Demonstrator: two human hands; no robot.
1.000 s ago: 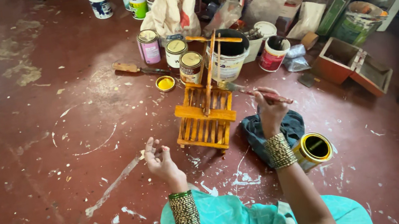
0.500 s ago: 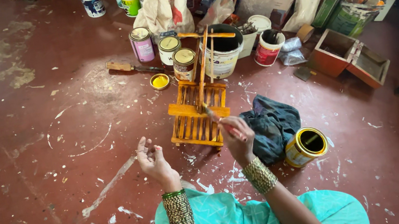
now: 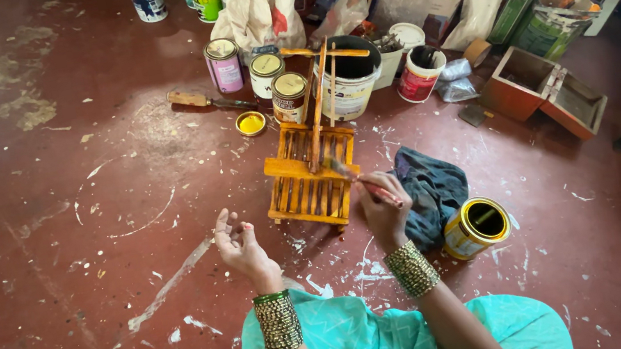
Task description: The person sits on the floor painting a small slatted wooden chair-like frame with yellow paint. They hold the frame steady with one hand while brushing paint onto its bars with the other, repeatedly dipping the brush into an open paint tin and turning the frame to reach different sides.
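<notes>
Brush [image 3: 357,179] gripped in right fingers [image 3: 381,203], left fingers [image 3: 230,230] loosely open over paint-spattered red floor [image 3: 47,241].

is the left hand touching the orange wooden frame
No, the left hand is held open above the red floor, apart from the orange wooden frame, while the right hand brings a paintbrush to it.

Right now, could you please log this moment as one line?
right hand: holds thin paintbrush on orange wooden slatted rack | left hand: empty, raised | open yellow paint tin: beside
</notes>
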